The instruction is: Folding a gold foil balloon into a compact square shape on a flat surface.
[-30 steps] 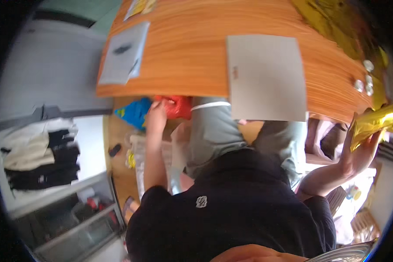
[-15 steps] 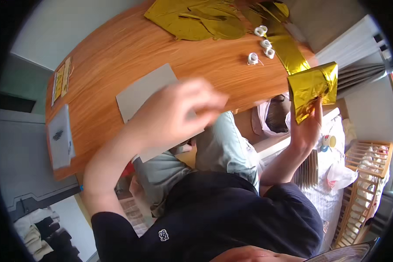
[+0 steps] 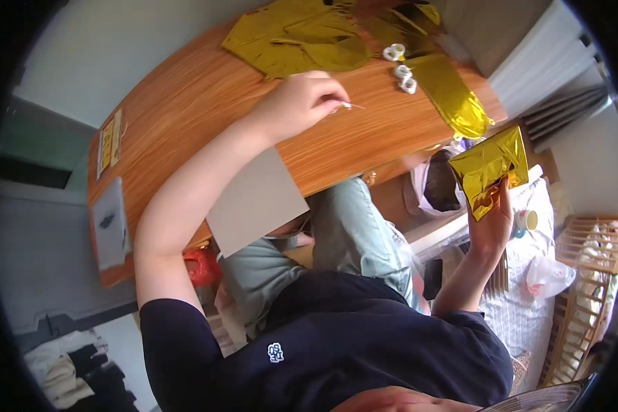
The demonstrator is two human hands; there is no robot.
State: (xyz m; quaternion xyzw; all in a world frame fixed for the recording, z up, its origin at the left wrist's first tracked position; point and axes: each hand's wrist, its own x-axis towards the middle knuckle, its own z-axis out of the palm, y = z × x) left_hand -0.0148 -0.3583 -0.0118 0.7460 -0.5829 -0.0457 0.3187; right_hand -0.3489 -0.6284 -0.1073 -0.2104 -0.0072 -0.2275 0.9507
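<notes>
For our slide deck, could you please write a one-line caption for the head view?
Left hand pinches a thin stick over a wooden table; right hand holds up a gold foil balloon.

A flat grey rectangular device [image 3: 256,204] overhangs the wooden table's [image 3: 185,123] near edge. A yellow label strip [image 3: 109,142] and a grey printed sheet [image 3: 109,223] lie at its left end.

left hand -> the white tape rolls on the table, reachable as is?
Probably yes. The left hand hovers over the wooden table, pinching a thin pin-like item, and bare tabletop lies between it and the white tape rolls. Nothing blocks the way, though its fingers are occupied.
</notes>
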